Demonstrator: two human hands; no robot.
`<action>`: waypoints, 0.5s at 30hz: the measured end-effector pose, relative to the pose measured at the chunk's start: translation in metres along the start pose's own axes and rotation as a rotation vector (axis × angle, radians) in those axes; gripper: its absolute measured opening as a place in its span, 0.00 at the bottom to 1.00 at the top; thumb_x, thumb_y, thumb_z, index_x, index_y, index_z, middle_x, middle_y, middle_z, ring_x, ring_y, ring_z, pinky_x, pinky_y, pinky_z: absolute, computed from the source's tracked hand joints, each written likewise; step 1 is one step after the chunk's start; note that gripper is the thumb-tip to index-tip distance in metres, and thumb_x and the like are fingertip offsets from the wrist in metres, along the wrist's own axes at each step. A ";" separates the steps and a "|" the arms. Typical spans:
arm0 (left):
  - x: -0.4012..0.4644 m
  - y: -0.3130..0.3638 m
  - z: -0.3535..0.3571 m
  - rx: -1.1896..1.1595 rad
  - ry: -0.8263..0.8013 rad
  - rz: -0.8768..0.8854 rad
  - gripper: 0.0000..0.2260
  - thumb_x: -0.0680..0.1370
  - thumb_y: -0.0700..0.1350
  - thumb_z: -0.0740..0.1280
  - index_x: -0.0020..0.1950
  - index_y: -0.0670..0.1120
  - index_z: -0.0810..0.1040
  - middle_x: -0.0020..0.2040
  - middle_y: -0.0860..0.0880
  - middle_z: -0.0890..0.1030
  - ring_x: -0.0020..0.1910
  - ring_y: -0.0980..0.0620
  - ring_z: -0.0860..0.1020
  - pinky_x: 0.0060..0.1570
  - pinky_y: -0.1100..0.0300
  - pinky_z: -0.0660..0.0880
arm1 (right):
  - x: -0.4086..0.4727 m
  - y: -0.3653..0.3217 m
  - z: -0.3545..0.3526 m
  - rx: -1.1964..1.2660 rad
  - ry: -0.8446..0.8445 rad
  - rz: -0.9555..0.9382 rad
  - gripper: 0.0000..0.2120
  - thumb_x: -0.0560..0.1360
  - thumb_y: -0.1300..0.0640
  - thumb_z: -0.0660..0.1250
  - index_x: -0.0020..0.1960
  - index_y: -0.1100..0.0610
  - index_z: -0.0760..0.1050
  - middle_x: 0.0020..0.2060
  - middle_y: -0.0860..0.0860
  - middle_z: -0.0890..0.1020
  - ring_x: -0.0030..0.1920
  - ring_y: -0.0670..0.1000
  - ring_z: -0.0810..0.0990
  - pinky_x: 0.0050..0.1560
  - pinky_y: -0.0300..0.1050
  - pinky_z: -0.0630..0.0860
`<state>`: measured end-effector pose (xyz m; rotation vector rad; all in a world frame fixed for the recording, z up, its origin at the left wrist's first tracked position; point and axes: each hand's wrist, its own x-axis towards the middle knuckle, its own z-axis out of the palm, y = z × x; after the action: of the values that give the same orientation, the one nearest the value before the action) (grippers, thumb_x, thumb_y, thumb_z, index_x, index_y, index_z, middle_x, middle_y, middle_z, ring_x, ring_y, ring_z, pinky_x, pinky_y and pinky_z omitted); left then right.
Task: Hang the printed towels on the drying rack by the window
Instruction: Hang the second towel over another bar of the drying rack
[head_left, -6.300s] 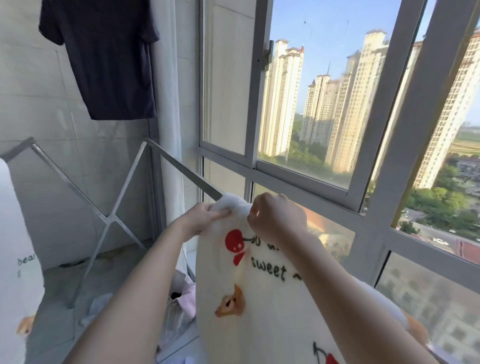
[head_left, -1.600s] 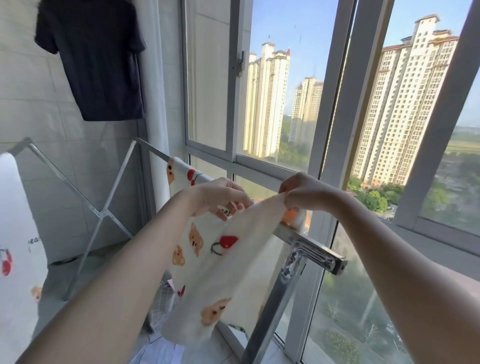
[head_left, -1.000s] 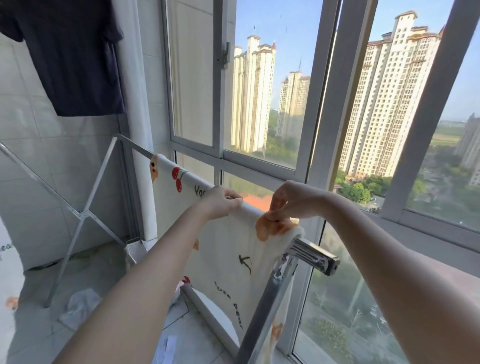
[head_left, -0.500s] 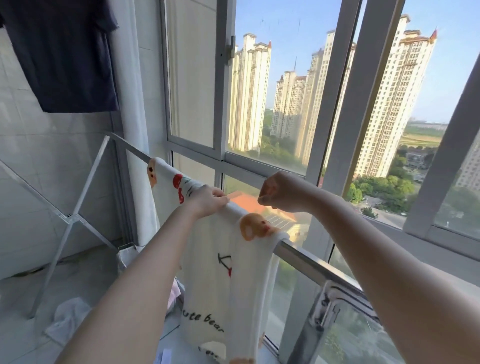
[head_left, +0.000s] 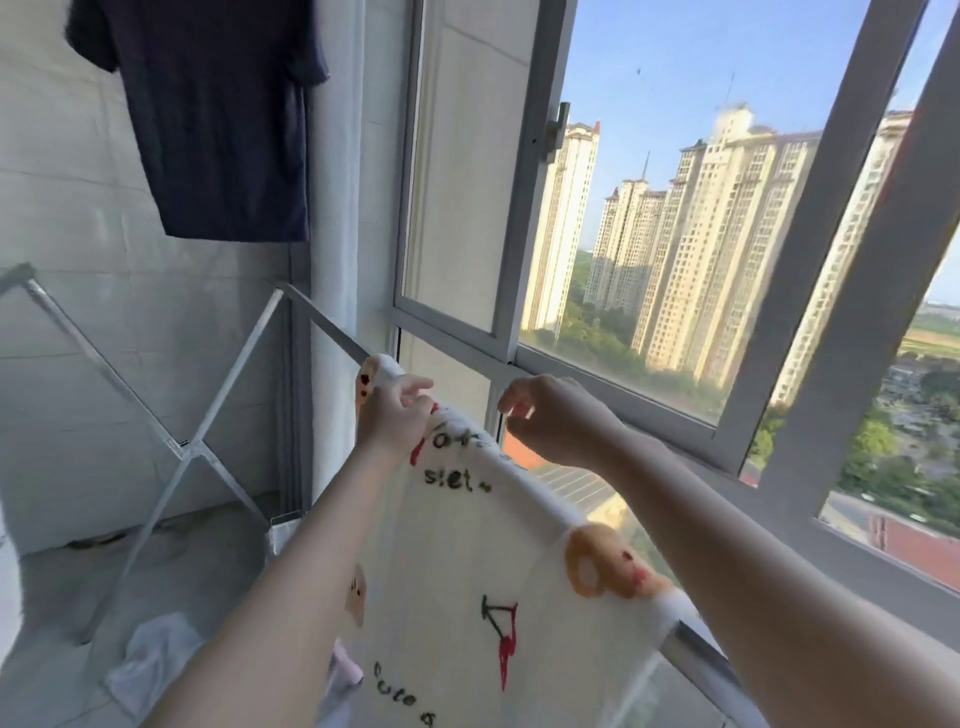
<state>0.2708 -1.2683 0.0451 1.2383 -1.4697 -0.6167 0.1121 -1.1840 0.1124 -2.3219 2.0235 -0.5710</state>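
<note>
A white printed towel (head_left: 467, 545) with bears, cherries and black lettering hangs draped over the silver top bar (head_left: 332, 330) of the drying rack beside the window. My left hand (head_left: 395, 410) grips the towel's top fold on the bar near its far end. My right hand (head_left: 550, 415) hovers just above the towel, a little nearer to me, fingers loosely curled and holding nothing. The bar's near end (head_left: 696, 654) shows bare past the towel's edge.
A dark T-shirt (head_left: 218, 119) hangs high on the left wall. The rack's crossed legs (head_left: 187, 449) stand on the tiled floor, where a white cloth (head_left: 156, 660) lies. The grey window frame (head_left: 524, 208) runs close behind the bar.
The towel went from my hands onto the bar and was spread along it. My right hand has let go and lifted off; the left has slid toward the far end.
</note>
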 end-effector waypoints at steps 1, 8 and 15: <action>0.009 -0.010 -0.003 0.038 0.003 -0.007 0.13 0.76 0.44 0.60 0.58 0.48 0.77 0.58 0.47 0.78 0.54 0.50 0.75 0.50 0.61 0.71 | 0.011 -0.007 0.008 -0.002 0.004 -0.022 0.15 0.73 0.57 0.59 0.57 0.48 0.75 0.56 0.49 0.80 0.56 0.52 0.77 0.52 0.47 0.75; 0.038 -0.049 0.012 0.128 -0.160 0.004 0.19 0.80 0.50 0.50 0.69 0.47 0.66 0.71 0.45 0.69 0.69 0.47 0.67 0.63 0.57 0.63 | 0.060 -0.032 0.054 -0.068 -0.060 -0.140 0.17 0.75 0.56 0.56 0.61 0.49 0.73 0.58 0.50 0.77 0.57 0.54 0.76 0.50 0.50 0.76; 0.090 -0.071 0.006 0.263 -0.169 -0.083 0.21 0.80 0.52 0.49 0.73 0.54 0.58 0.70 0.41 0.68 0.65 0.41 0.70 0.54 0.56 0.67 | 0.101 -0.041 0.069 -0.200 -0.193 -0.167 0.16 0.76 0.51 0.56 0.60 0.51 0.73 0.55 0.51 0.75 0.53 0.54 0.76 0.49 0.51 0.77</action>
<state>0.3007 -1.3752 0.0164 1.4856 -1.6873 -0.6099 0.1808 -1.2899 0.0843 -2.5606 1.8917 -0.1425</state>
